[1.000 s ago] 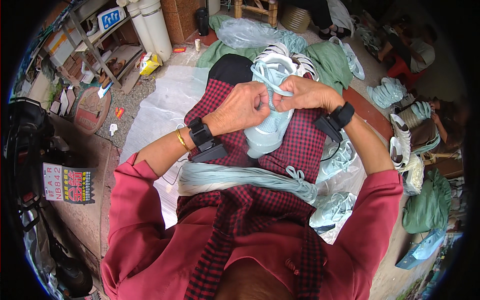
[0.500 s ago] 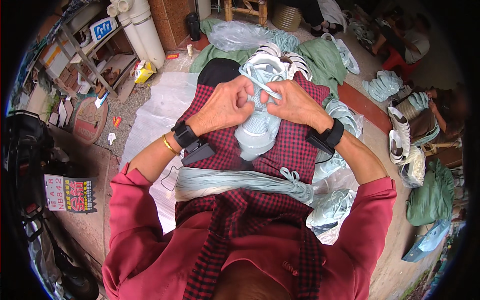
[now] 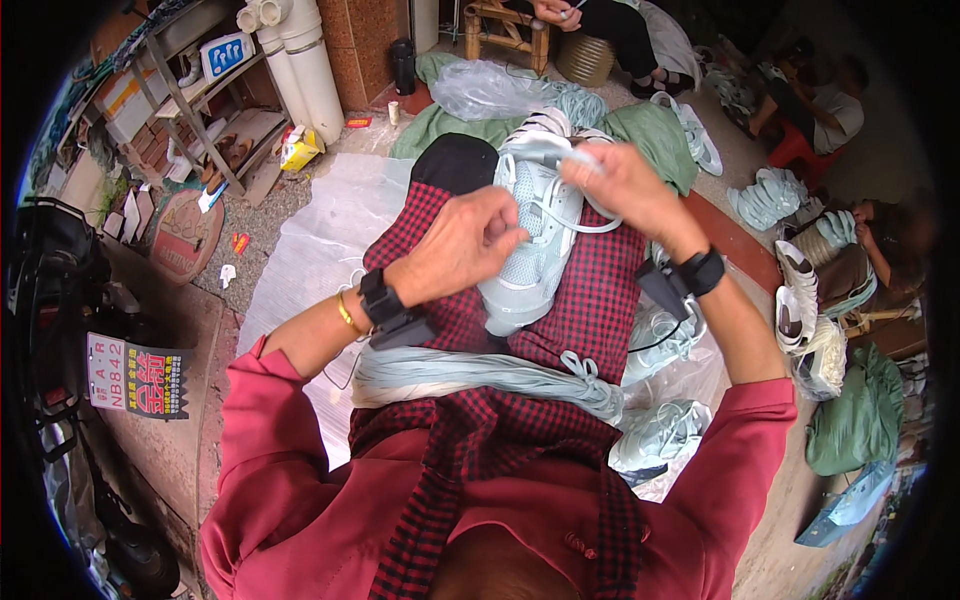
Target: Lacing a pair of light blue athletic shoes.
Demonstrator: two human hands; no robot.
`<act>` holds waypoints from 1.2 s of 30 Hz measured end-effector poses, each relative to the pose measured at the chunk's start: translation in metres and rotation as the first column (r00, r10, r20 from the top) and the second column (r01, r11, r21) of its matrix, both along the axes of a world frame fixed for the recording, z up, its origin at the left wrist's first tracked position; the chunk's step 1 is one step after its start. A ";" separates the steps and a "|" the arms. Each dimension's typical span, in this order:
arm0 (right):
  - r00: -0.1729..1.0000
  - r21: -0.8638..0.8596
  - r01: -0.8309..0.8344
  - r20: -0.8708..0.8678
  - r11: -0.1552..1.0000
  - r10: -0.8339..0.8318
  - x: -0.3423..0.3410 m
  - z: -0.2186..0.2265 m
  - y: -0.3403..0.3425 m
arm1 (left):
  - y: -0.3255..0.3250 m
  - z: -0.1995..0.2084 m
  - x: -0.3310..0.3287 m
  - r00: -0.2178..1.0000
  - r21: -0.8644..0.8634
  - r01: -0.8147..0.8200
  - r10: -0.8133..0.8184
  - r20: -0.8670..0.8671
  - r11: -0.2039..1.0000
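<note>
A pale blue mesh sneaker [image 3: 528,270] rests on my lap over a red-and-black checked apron [image 3: 400,232], its toe towards me. My left hand [image 3: 462,245] is at the sneaker's left side with fingers curled in. Whatever its fingertips may hold is hidden. Above the shoe's collar, my right hand [image 3: 632,190] is raised and smeared by motion, its fingers pinched on a pale shoelace. A loop of this shoelace [image 3: 590,228] bows out to the right of the sneaker. Across my lap lies a tied bundle of pale blue laces [image 3: 480,383].
More sneakers stand beyond my knees and beside my right thigh [image 3: 660,435]. White sheeting [image 3: 320,215] covers ground at left. A green sack [image 3: 855,410] and white shoes [image 3: 795,290] lie at right. Other people sit at the far side and right. A shelf [image 3: 215,110] stands at far left.
Both hands were together at the sneaker's laces. My right hand has lifted up and right with the shoelace, opening a loop. My left hand has shifted slightly down and left.
</note>
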State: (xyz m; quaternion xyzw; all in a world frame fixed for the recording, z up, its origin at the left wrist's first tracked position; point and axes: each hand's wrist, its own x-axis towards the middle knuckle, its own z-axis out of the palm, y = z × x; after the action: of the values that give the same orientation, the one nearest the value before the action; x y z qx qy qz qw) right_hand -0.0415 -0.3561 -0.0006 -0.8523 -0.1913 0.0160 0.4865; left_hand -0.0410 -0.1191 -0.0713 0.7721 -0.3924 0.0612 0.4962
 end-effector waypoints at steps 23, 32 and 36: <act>0.976 0.346 -0.209 0.134 0.915 0.172 0.033 0.126 0.054 | 0.006 0.008 0.012 0.997 -0.087 -0.070 0.073 0.032 0.994; 0.959 0.537 -0.269 0.071 0.800 0.275 -0.096 0.116 0.093 | 0.009 0.005 0.020 0.994 0.053 0.060 -0.065 0.086 0.997; 0.961 0.588 -0.205 0.272 0.782 0.048 -0.087 0.118 0.082 | 0.007 0.003 0.025 0.962 0.069 0.147 -0.159 0.223 0.987</act>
State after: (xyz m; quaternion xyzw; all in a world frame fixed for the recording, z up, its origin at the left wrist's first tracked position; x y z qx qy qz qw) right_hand -0.1281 -0.2743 0.1174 -0.6298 -0.3012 -0.1178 0.7062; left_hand -0.0160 -0.1123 -0.0686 0.7399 -0.5065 0.1004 0.4312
